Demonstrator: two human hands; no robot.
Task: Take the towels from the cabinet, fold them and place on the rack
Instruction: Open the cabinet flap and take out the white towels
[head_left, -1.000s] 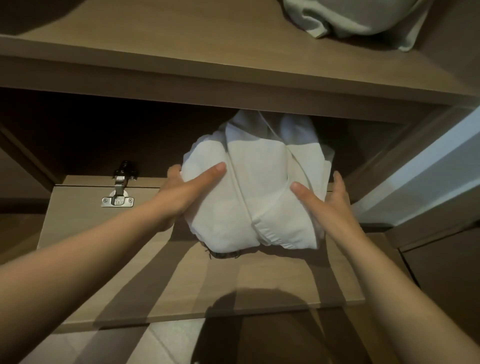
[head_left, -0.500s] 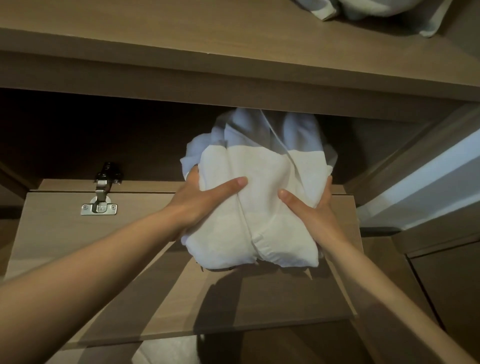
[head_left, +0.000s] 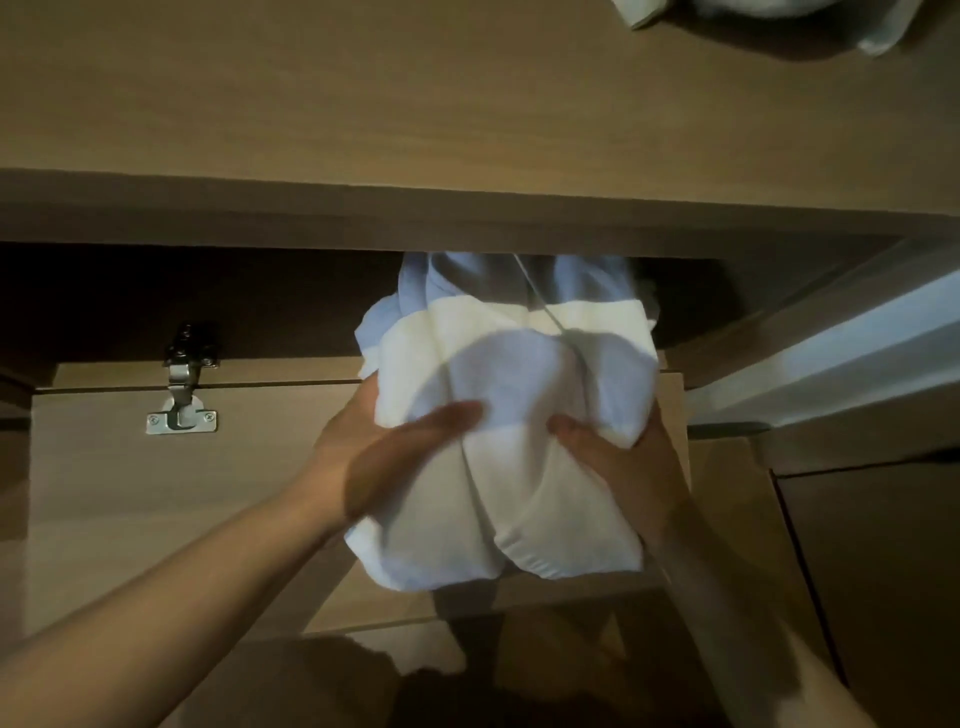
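Towels (head_left: 519, 499) gripped, thumbs on top, by left hand (head_left: 379, 462) at 9 o'clock and right hand (head_left: 634, 467) at 3; draw out level, supporting underside.

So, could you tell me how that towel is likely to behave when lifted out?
Probably floppy: the towel sags below the left hand and right hand. Likely soft, since the hands dent it. Its loose folds may slip apart.

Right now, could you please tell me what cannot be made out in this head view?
Head view:
Rear of the white towel bundle: hidden in the dark compartment beneath the upper shelf.
Fingers of the left hand and right hand: behind the bundle; only thumbs show.
On the upper shelf, pale cloth: cut by the top edge.
The rack: out of frame.
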